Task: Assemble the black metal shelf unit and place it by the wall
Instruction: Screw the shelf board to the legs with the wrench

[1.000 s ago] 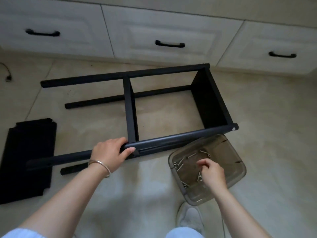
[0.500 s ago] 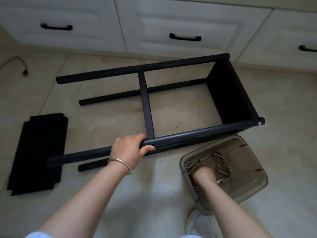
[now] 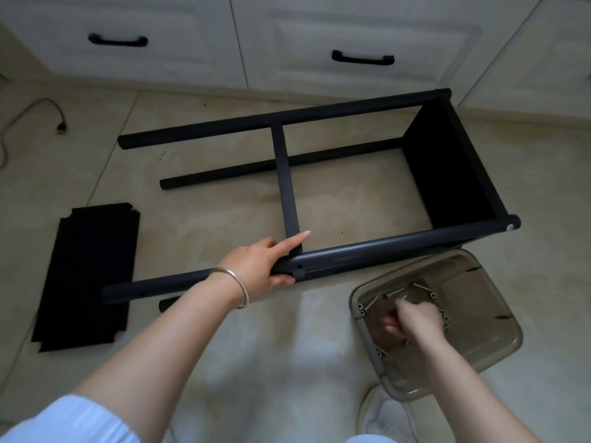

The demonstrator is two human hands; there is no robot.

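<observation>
Left hand (image 3: 262, 265) gripped the frame post (image 3: 367, 254) steady at the joint; right hand (image 3: 412, 319) pinched screws (image 3: 395, 294) in the bin (image 3: 499, 353).

You have 1 view, head-worn, looking steeply down and forward at the floor (image 3: 224, 362) (close, arm's reach), cabinet fronts (image 3: 367, 24) along its top edge.

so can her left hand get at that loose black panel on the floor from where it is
Probably yes. The loose black panel lies flat and uncovered, left of the left hand. But that hand holds the shelf frame's near tube, so it must let go first.
</observation>
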